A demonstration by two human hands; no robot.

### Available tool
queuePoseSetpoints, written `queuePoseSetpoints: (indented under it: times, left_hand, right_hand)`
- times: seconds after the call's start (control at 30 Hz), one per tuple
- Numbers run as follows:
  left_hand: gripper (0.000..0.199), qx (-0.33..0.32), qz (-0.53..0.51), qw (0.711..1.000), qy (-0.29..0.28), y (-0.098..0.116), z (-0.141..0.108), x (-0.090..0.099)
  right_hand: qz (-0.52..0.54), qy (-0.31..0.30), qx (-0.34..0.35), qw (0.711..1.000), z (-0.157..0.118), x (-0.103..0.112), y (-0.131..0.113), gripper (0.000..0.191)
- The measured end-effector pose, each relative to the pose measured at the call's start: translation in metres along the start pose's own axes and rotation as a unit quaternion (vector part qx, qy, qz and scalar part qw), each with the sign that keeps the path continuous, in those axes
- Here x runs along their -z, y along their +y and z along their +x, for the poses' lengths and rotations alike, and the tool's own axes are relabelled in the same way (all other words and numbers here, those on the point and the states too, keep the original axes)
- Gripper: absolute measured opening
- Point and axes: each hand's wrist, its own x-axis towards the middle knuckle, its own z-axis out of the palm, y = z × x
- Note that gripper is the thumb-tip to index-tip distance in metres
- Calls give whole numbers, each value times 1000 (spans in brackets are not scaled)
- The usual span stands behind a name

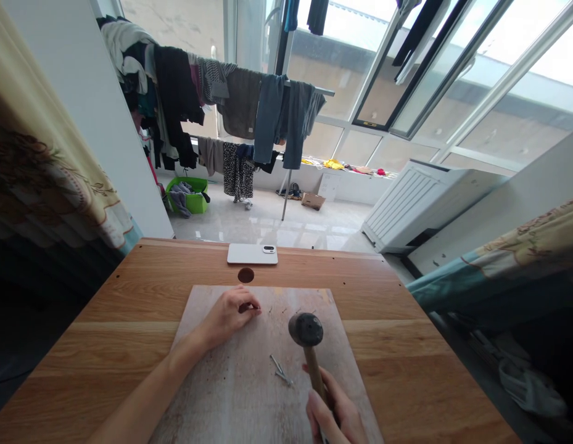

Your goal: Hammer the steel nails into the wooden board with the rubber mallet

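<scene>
My right hand point(335, 410) is wrapped round the wooden handle of a mallet point(306, 330). Its dark, rounded head is raised above the right part of a worn, whitish board point(207, 394). On the left, my left hand point(233, 308) rests near the board's far edge, thumb and forefinger pinched on what looks like a nail, mostly hidden by the fingers. To the right of those fingertips, several thin nails point(270, 309) stand in a row in the board. Several loose nails point(281, 372) lie in a small pile between my hands.
Beneath the board is a wooden table point(397, 370) with a round hole point(245, 275) near its far side. A white phone point(252, 254) lies at the far edge. Beyond stand a drying rack point(286, 185) with clothes, a green basket point(193, 197) and a white cabinet point(416, 203).
</scene>
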Motion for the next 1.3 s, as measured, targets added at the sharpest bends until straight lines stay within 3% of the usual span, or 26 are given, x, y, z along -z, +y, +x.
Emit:
queuePoseSetpoints:
  times: [0.33, 0.5, 0.7, 0.93, 1.1, 1.23, 1.3]
  left_hand:
    - [17, 25, -42, 999, 2, -5, -1, -1]
    - [16, 14, -26, 1000, 10, -5, -1, -3]
    - [16, 3, -38, 999, 5, -9, -1, -5]
    - [15, 12, -35, 999, 8, -9, 0, -5]
    - [18, 10, -34, 999, 1, -8, 0, -6]
    - [11, 34, -24, 999, -14, -7, -2, -3]
    - [19, 46, -13, 999, -27, -3, -2, 3]
  right_hand:
    - [79, -81, 21, 993, 13, -38, -48, 79]
    - [96, -109, 33, 989, 18, -47, -52, 71]
    - [46, -127, 44, 990, 23, -60, -51, 62]
    - [35, -133, 58, 989, 23, -58, -49, 61]
    - [33, -137, 31, 990, 24, -62, -47, 67]
    - [75, -99, 39, 991, 15, -53, -43, 78]
    - [80, -72, 28, 994, 9, -41, -39, 82]
